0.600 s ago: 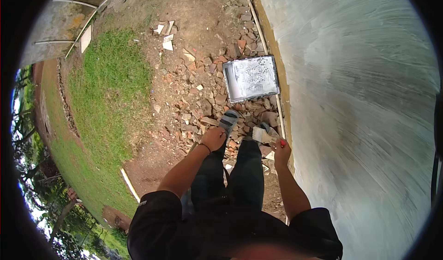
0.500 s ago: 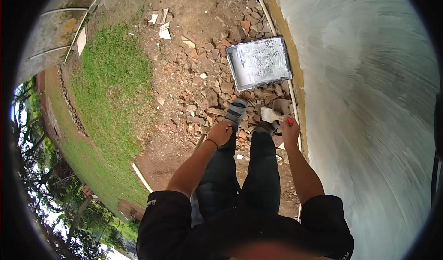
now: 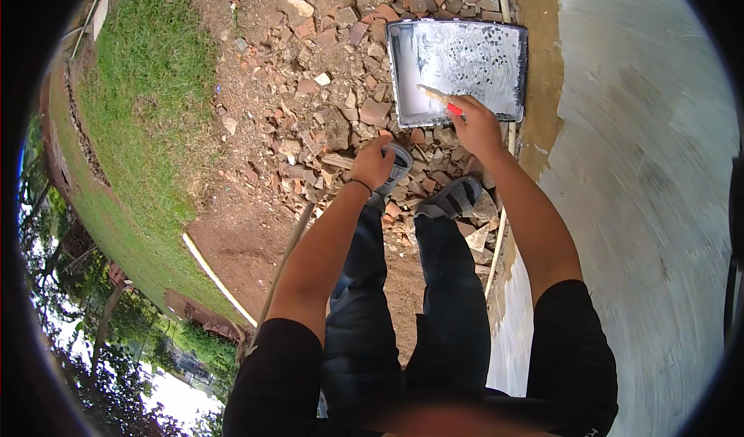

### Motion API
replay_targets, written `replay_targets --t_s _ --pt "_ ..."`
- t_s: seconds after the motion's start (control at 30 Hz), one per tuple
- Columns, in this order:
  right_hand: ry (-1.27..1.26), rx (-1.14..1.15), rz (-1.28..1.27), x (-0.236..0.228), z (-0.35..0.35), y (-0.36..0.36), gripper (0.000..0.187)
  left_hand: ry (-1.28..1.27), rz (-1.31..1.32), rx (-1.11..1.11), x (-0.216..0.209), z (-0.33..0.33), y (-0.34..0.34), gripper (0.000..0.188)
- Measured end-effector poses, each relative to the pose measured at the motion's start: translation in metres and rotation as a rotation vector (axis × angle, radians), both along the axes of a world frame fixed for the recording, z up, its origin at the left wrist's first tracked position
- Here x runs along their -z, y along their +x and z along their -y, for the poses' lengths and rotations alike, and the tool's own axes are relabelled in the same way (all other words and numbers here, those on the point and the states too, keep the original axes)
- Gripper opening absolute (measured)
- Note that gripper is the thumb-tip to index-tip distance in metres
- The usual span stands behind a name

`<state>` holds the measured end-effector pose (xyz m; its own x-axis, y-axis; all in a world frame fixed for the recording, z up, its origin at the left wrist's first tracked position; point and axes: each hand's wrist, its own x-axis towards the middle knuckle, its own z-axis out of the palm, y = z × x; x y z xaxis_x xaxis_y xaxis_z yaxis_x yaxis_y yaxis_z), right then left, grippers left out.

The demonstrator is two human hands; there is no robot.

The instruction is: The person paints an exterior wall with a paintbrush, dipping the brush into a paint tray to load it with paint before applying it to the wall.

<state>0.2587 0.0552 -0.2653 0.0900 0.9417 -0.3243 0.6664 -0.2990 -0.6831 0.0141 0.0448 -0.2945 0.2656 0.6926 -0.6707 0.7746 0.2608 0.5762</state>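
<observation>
A pale wall fills the right side, with grass at the left and brick rubble between. A rectangular paint tray lies on the rubble by the wall's foot, its ribbed floor smeared white. The right hand closes its grip on a brush with a red handle; the brush lies low over the tray's near edge, bristles pointing up-left. The left hand hangs curled, holding nothing, above a grey sandal.
</observation>
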Motion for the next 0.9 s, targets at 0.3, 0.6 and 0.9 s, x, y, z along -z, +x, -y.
replay_targets --t_s 0.3,0.6,0.9 --pt "0.231 -0.186 0.173 0.096 -0.075 -0.022 0.026 0.060 0.008 0.058 0.036 0.010 -0.004 0.032" --pt "0.186 -0.261 0.295 0.131 -0.009 -0.061 0.028 -0.037 -0.028 0.128 0.046 0.027 -0.014 0.032" --pt "0.156 -0.307 0.310 0.125 0.060 -0.060 0.028 0.000 -0.043 0.287 0.050 0.019 -0.011 0.031"
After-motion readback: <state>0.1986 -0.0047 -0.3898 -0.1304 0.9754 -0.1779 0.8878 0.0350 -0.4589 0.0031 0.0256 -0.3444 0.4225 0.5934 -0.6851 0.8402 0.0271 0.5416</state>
